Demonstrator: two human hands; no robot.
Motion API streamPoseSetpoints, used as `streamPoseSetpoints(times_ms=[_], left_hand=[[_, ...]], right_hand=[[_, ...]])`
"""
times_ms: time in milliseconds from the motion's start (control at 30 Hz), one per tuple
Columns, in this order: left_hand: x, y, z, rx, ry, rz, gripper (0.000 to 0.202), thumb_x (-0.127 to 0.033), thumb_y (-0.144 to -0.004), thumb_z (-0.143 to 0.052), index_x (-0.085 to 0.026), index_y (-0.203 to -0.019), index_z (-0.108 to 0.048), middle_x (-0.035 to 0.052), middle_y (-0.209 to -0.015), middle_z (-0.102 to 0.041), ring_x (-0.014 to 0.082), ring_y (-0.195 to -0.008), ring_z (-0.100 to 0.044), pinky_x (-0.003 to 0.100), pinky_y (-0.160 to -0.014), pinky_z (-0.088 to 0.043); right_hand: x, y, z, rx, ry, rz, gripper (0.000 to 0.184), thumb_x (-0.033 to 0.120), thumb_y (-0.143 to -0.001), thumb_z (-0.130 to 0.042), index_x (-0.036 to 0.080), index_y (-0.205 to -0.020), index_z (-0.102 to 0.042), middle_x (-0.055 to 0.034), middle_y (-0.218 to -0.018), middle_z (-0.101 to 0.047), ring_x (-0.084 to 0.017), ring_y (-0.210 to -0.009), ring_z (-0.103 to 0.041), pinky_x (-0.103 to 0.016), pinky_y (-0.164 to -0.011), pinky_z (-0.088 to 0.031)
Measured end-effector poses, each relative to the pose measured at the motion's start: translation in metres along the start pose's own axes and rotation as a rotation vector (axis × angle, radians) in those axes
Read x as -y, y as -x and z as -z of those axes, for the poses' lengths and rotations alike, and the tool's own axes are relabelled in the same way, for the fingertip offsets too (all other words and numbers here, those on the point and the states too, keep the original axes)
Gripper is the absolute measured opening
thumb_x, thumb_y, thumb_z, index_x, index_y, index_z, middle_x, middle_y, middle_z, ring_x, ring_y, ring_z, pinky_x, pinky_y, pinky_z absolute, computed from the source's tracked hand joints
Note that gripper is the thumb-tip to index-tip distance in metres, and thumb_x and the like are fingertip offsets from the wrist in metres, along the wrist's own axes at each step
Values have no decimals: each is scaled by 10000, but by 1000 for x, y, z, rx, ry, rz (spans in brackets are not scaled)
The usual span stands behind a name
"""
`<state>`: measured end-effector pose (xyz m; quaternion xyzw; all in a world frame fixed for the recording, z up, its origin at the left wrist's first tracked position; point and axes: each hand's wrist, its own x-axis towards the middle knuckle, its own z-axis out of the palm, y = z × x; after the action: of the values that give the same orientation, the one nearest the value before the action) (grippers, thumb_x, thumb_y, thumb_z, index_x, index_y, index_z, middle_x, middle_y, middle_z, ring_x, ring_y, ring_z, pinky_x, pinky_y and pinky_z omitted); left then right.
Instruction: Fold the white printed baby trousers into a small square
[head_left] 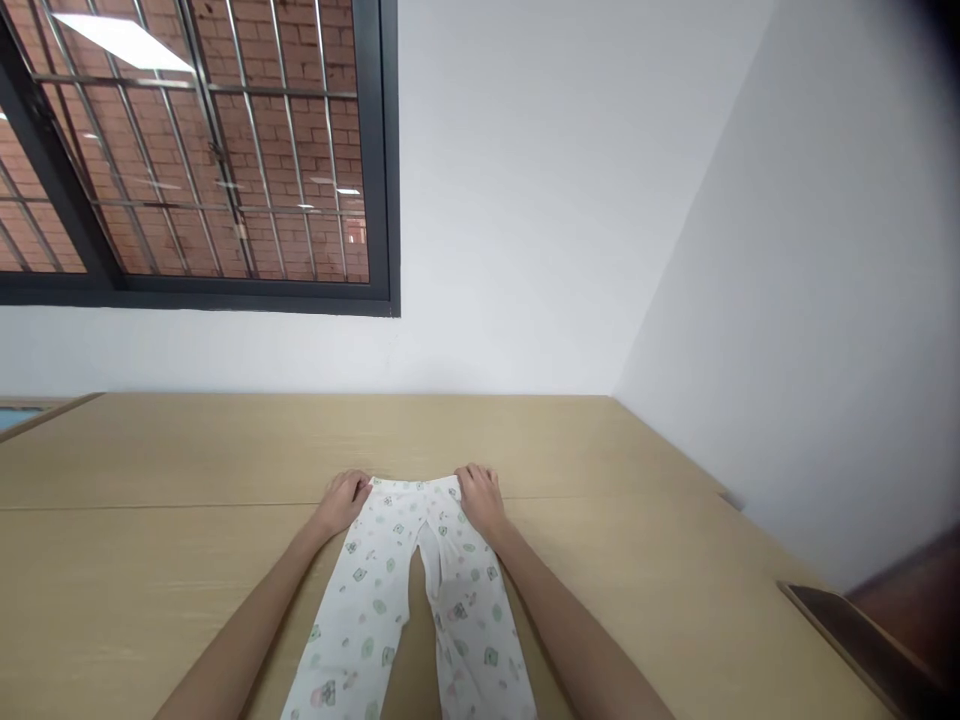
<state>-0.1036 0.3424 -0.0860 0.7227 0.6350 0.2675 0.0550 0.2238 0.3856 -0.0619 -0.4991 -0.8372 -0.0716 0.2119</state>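
Note:
A small pair of white trousers (390,590) with a green and pink print lies flat on the light wooden table (187,560), waistband far from me and legs running toward the bottom edge. My left hand (343,500) grips the left corner of the waistband. My right hand (480,498) grips the right corner. Both forearms reach in along the two trouser legs.
A white wall stands behind the table, with a dark-framed barred window (202,160) at the upper left showing brick outside. Another white wall runs along the right. A dark wooden edge (862,630) sits at the lower right.

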Motion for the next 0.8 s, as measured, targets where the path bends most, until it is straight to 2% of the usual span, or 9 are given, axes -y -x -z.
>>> streamPoseSetpoints(times_ms=[200,500,700,800], left_hand=[[-2,3,-3,-54,15,44,277,-437,-972,-570,-173,-1016,-641,38,-1018,-667,191,-967,-635,429,-919,-513],[0,-1,-5,-58,-3,104,274,-436,-960,-597,-168,-994,-646,32,-984,-674,173,-904,-647,398,-861,-543],[-6,1,0,-65,-22,99,289,-433,-959,-599,-168,-1067,-640,46,-1050,-670,185,-941,-648,418,-883,-542],[-12,3,4,-71,-31,45,321,-422,-967,-583,-184,-1180,-611,65,-1149,-646,218,-1048,-623,464,-950,-509]], right_hand=[[-1,0,-7,-14,-13,-32,296,93,-1008,-371,188,-1041,-649,-94,-1007,-666,-224,-996,-586,-331,-922,-366],[1,-1,-5,28,-10,-67,265,170,-1038,-378,195,-1072,-640,-101,-1015,-688,-227,-951,-620,-321,-875,-398],[4,-3,0,85,16,-83,257,152,-1028,-400,195,-1045,-653,-107,-998,-712,-224,-900,-638,-319,-817,-393],[6,-3,3,110,33,-93,264,137,-1019,-410,196,-1026,-667,-100,-989,-727,-217,-870,-643,-313,-782,-390]])
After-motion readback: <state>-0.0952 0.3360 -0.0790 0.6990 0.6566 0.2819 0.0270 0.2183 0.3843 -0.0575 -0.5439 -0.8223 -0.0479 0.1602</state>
